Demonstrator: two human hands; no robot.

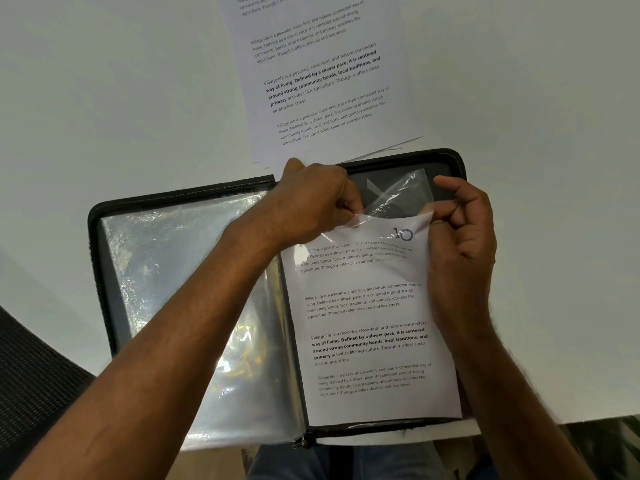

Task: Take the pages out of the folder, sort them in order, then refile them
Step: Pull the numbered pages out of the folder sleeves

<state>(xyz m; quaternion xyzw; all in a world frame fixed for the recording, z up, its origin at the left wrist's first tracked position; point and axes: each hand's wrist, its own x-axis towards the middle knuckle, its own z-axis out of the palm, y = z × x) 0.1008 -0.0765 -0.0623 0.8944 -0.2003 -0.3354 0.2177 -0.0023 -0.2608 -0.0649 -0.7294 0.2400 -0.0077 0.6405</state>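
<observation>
An open zip folder (104,216) is shown lying on a white counter (104,98), its clear sleeves (166,271) fanned to the left. A page (367,341) marked "10" is seen partly inside the right-hand sleeve (398,195), its top edge below the sleeve's mouth. The sleeve's top edge is pinched in the curled grip of the left hand (311,202); the page's upper right corner is pinched between thumb and fingers of the right hand (460,237). A stack of printed pages (322,81) is laid on the counter just beyond the folder.
</observation>
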